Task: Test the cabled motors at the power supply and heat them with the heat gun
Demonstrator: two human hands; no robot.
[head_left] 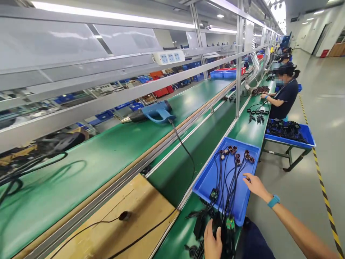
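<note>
A blue tray (pixel 201 183) holds black cables (pixel 222 180) with small round brown-and-silver motor-like ends (pixel 237 157) at its far side. My left hand (pixel 212 241) is at the tray's near end, thumb and fingers around black parts of the cable bundle; exactly what lies in its grip is partly hidden. Close to it is a green round piece (pixel 230 223) among the cables. Over the tray's right rim hovers my right hand (pixel 256 185), fingers apart and holding nothing. A small green board (pixel 214 194) lies on the cables inside the tray.
A blue heat gun (pixel 157 110) lies on the green upper shelf (pixel 121 144), its cord trailing down past a wooden board (pixel 140 216). A metal post (pixel 239 72) rises beyond the tray. Farther right, a co-worker (pixel 285 93) sits near another filled blue tray (pixel 309 138).
</note>
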